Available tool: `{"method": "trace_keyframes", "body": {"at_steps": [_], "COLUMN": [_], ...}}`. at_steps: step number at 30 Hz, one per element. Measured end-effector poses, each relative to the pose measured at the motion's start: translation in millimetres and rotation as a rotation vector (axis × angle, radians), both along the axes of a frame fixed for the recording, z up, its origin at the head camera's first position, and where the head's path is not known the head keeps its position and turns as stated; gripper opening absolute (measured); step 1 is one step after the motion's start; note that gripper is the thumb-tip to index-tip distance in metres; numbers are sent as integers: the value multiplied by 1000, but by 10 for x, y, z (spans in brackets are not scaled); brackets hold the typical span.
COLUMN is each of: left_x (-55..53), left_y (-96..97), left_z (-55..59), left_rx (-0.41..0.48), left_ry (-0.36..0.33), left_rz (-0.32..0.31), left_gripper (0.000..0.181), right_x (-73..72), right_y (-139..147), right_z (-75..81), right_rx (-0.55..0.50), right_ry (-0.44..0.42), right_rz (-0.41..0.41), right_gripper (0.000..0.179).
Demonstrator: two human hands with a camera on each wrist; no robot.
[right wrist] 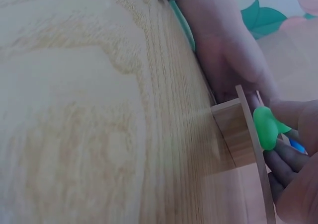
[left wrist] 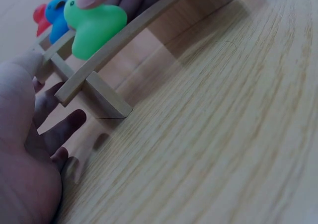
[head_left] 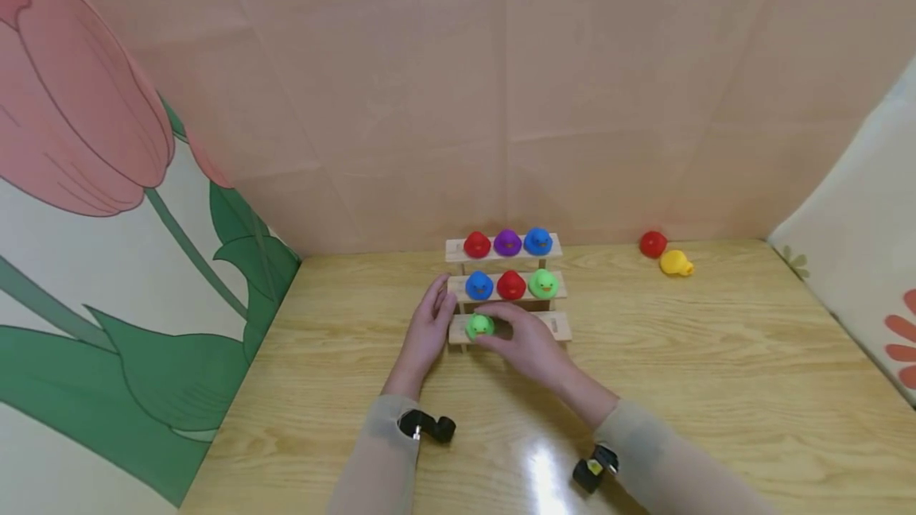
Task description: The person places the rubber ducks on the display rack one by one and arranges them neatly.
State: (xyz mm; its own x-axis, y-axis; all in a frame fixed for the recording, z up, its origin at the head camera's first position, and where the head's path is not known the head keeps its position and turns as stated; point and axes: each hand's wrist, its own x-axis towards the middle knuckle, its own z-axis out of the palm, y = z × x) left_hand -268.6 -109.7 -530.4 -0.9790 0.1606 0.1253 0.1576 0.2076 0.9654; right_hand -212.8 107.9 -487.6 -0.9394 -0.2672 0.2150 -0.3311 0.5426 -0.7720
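Note:
A green rubber duck (head_left: 479, 327) is at the left end of the lowest shelf (head_left: 561, 326) of a stepped wooden rack. My right hand (head_left: 528, 340) holds this duck between thumb and fingers; in the left wrist view the green duck (left wrist: 97, 25) meets the shelf board. Along the rack's left side, my left hand (head_left: 429, 324) stands with its fingers extended, close to the shelf ends. On the middle shelf (head_left: 456, 286) sit a blue duck (head_left: 479, 285), a red duck (head_left: 511, 285) and another green duck (head_left: 544, 284).
The top shelf (head_left: 454, 251) carries a red duck (head_left: 477, 245), a purple duck (head_left: 507, 243) and a blue duck (head_left: 538, 242). Off to the right on the wooden table (head_left: 716, 356) lie another red duck (head_left: 653, 244) and a yellow duck (head_left: 676, 263). A pinkish cloth (head_left: 386, 102) hangs behind.

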Motion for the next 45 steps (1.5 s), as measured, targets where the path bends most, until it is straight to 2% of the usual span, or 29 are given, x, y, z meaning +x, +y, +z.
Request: {"method": "trace_keyframes", "body": {"at_steps": [7,12,21,28,32,38,45], "left_x": [0,0,-7,3,-1,-17,-15], "left_y": [-3,0,8,0,5,20,27], "left_z": [-3,-6,3,-1,9,13,24], "left_rx": [14,21,26,25,19,-8,-10], "left_ry": [2,4,8,14,11,11,4], "left_rz": [3,5,3,6,7,18,24], "left_gripper": [62,60,64,66,64,63,61], "right_x": [-16,10,186,307,328,265,129], "right_y": [-20,-5,222,619,928,1406,1918], "right_z": [-30,-14,56,150,219,247,235], "right_rx": [-6,-6,-28,-104,-81,-28,21], "right_ry": [26,32,40,-26,-1,59,69], "right_rz": [13,5,-52,-83,-144,-237,-329], "right_gripper": [44,50,50,46,46,54,65]}}
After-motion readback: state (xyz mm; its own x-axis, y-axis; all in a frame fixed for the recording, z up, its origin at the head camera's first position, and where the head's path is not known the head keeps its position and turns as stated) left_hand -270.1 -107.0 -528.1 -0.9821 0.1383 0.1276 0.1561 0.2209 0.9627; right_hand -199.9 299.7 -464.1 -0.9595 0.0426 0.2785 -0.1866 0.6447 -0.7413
